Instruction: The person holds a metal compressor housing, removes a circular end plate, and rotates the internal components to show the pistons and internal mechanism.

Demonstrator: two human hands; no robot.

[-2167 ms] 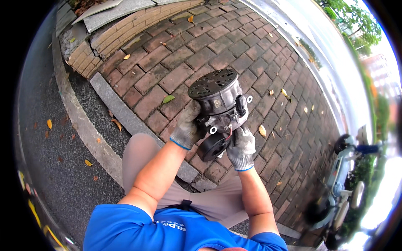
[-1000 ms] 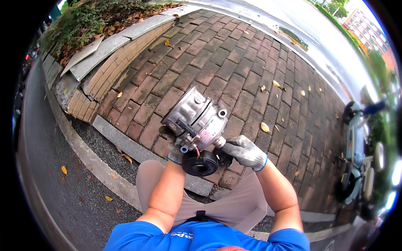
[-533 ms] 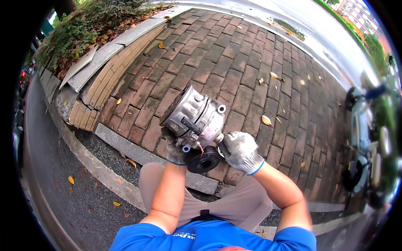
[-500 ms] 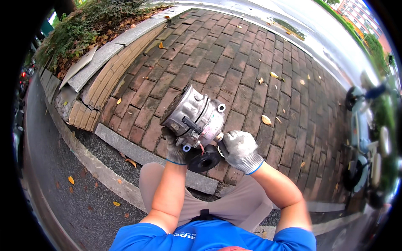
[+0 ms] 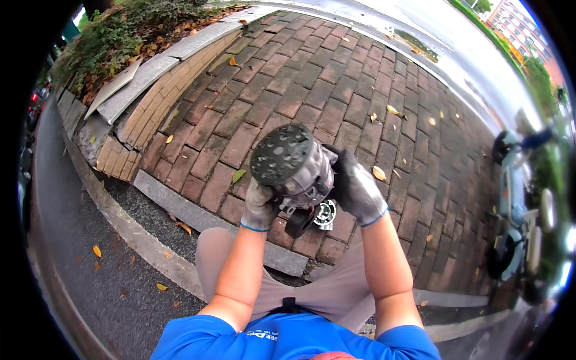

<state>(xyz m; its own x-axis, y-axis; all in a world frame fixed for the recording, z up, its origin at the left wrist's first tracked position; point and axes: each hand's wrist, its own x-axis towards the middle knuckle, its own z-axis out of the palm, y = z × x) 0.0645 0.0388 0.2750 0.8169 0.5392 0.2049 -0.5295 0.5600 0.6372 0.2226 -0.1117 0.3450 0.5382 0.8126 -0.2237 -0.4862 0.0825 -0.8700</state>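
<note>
A metal air-conditioning compressor [image 5: 315, 180] is held up over the brick paving between my two gloved hands. Its dark, wet-spotted round end [image 5: 282, 155] faces up. My left hand [image 5: 260, 205] grips its lower left side, and my right hand [image 5: 359, 189] wraps around its right side, with dark glove fingers against the casing. Just below the compressor is a black ring-shaped part [image 5: 298, 223]; a reddish wire shows near it, and whether it hangs or lies on the bricks I cannot tell. Beside that, a silver slotted round part [image 5: 325, 213] lies on the paving.
Red-brown brick paving [image 5: 336, 90] spreads ahead, scattered with yellow leaves. A stone kerb [image 5: 222, 225] runs just in front of my knees. At the left stands a cracked tiled planter edge [image 5: 174, 87] with shrubs. A light blue scooter [image 5: 513, 192] is parked at the right.
The compressor has turned so its dark round end now faces up toward me. My right hand has moved from its small end up along its right side. The silver part has come into fuller view.
</note>
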